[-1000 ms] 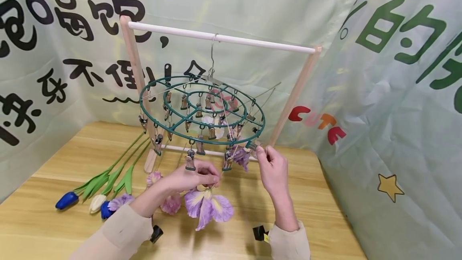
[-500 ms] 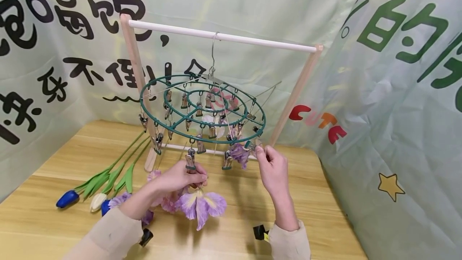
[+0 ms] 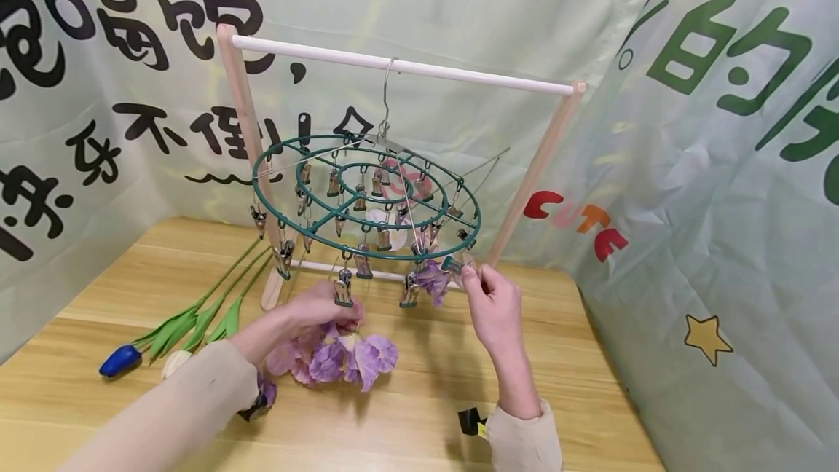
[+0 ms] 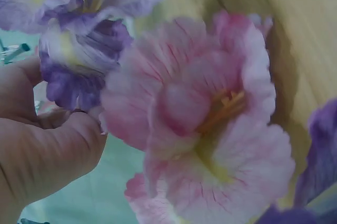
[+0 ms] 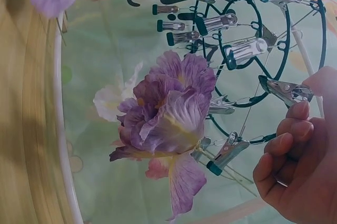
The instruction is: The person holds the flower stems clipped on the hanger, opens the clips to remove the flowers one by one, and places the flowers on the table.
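Note:
My left hand (image 3: 321,308) pinches the stem of a purple iris-like artificial flower (image 3: 373,359) below the hanger, its bloom drooping towards me. Right beside that bloom, a pink flower (image 4: 210,119) fills the middle of the left wrist view. A green round clip hanger (image 3: 367,256) dangles from the rack by its hook. At its right edge my right hand (image 3: 494,304) pinches a metal clip (image 5: 287,90) with green tips between thumb and fingers. In the right wrist view, another purple flower (image 5: 168,113) is at the hanger's clips, its long stems pointing past the ring.
Several tulips lie at the left of the wooden table (image 3: 557,384), among them a blue tulip (image 3: 121,360) and a white tulip (image 3: 175,364), partly behind my left sleeve (image 3: 190,384). The rack's white bar (image 3: 446,75) spans above the hanger. Printed cloth (image 3: 741,239) surrounds the table.
My left hand has moved left with the purple flower, whose bloom now overlaps the pink flowers. My right hand stays at the clip, almost unmoved.

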